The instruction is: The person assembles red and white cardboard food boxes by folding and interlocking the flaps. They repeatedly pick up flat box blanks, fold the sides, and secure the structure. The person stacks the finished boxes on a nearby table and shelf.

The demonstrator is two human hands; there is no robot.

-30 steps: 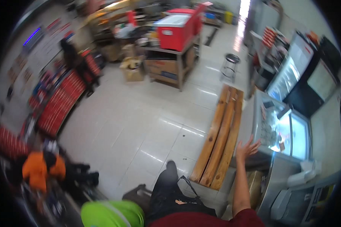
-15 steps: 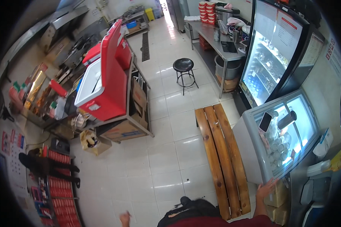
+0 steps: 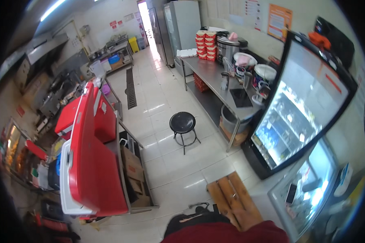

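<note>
Neither of my hands shows in the head view now. Only a dark red sleeve (image 3: 267, 231) and dark clothing (image 3: 196, 222) of mine appear along the lower edge. Just in front of me lies a slatted wooden bench (image 3: 227, 193), its near end hidden by my body. To its right is a glass-topped chest freezer (image 3: 279, 191), lit inside, with a phone (image 3: 290, 194) lying on its glass. Ahead stands a round black stool (image 3: 182, 122).
On the left, a large red cooler (image 3: 97, 178) with its lid raised sits on a metal rack. A glass-door fridge (image 3: 292, 117) stands at right, beside a steel table (image 3: 215, 77) with stacked red boxes (image 3: 206, 45). A floor drain (image 3: 131, 89) runs along the tiled aisle.
The view has tilted up and moved forward, so the stool, cooler and fridge look nearer. My right hand has gone from the freezer's near corner out of sight; my left hand has also left view.
</note>
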